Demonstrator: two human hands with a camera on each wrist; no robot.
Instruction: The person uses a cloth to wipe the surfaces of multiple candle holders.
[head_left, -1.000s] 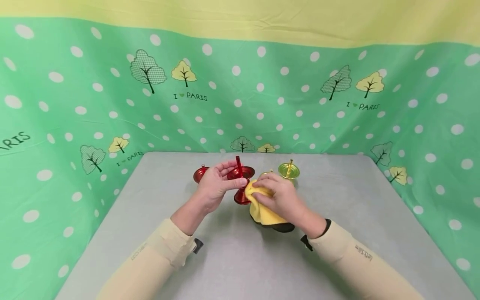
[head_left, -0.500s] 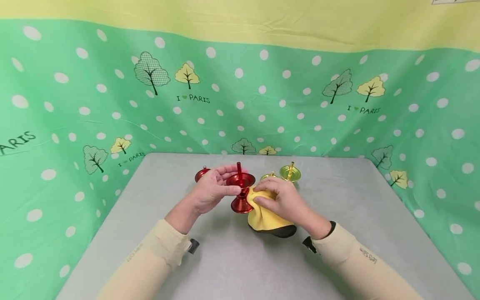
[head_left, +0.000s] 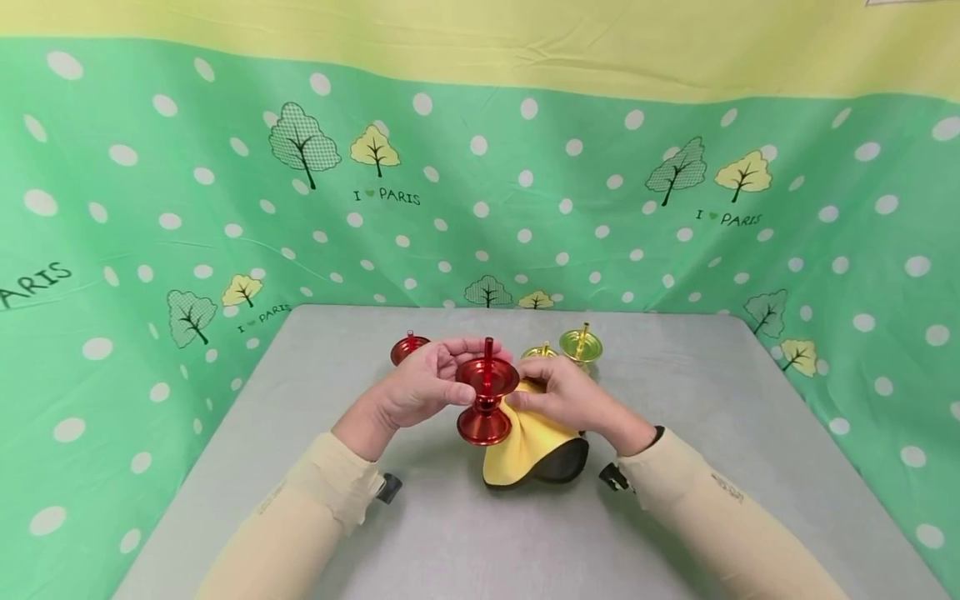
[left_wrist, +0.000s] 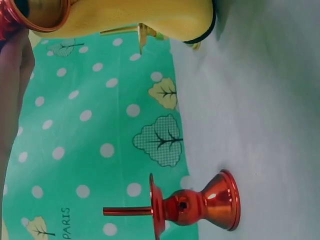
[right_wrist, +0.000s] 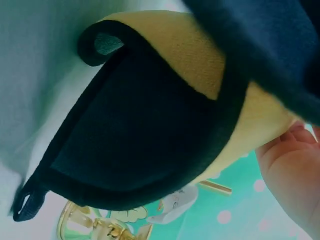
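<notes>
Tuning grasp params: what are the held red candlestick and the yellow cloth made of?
Red candlestick: looks like metal with a glossy coloured coat, anodised or lacquered, given its sharp bright highlights; coated plastic can't be excluded. Yellow cloth: soft fabric, matte and finely napped, probably microfibre; it drapes and folds, with a dark backing and dark stitched edging.

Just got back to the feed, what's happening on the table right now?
A person is working on a red candlestick holder. The left hand grips its upper dish, and the right hand presses a yellow cloth with a dark backing against its stem. The holder is tilted towards the camera. Behind the hands, a second red holder and two gold-green holders stand upright on the grey table.
</notes>
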